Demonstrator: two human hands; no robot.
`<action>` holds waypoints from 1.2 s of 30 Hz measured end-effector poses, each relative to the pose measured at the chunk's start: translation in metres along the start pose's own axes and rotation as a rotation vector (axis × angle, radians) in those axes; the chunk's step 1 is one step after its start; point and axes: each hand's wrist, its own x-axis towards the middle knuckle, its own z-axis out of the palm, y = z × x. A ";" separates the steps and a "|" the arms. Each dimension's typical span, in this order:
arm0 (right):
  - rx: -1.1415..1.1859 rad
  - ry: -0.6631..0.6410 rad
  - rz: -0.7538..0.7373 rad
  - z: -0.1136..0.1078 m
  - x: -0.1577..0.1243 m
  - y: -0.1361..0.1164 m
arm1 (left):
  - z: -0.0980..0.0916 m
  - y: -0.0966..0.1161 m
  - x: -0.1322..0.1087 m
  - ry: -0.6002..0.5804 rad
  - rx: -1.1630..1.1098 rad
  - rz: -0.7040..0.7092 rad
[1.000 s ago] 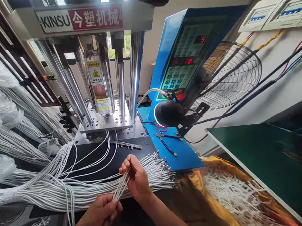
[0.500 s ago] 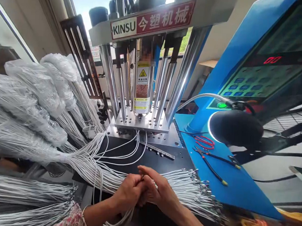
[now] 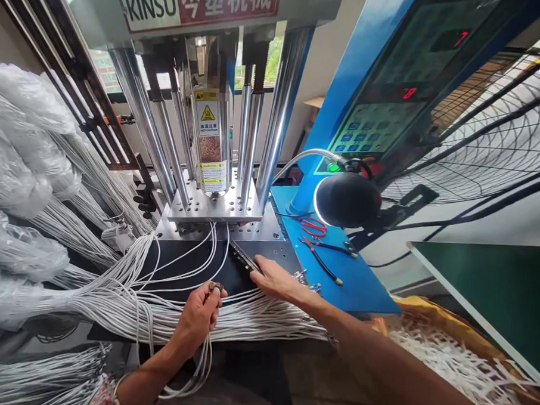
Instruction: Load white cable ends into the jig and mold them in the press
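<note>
My left hand [image 3: 197, 316] is closed on the ends of several white cables, and small dark metal connectors [image 3: 216, 288] stick out above the thumb. Below that hand the white cables [image 3: 202, 367] hang in loops. Over to the right, my right hand [image 3: 273, 278] has its fingers and thumb round the near end of a slim metal bar [image 3: 245, 258] with small notches or blocks along it. The bar's far end points at the press's base plate. Under both hands runs a thick bundle of white cables [image 3: 265, 319]; my right forearm hides part of its connector ends.
A KINSU press [image 3: 211, 209] with a hot-caution label stands behind, cables running under its plate. Pliers [image 3: 323, 264] lie on the blue base [image 3: 355, 290] beside a black lamp [image 3: 348, 200]. Plastic-wrapped cable bundles [image 3: 27, 126] fill the left. White scraps [image 3: 451, 359] lie at lower right.
My hands have come apart. The right one has moved to the metal bar and gripped it; the left has shifted left, keeping the cable ends. The whole view has turned rightward.
</note>
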 end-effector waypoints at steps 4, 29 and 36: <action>0.979 -0.265 0.105 0.022 -0.020 -0.013 | 0.005 -0.003 0.006 -0.003 0.015 -0.026; 1.049 -0.074 -0.029 0.054 -0.025 -0.016 | 0.010 0.006 0.008 0.029 0.156 -0.029; 1.013 -0.077 -0.078 0.054 -0.025 -0.017 | 0.005 0.003 0.010 -0.078 0.235 -0.023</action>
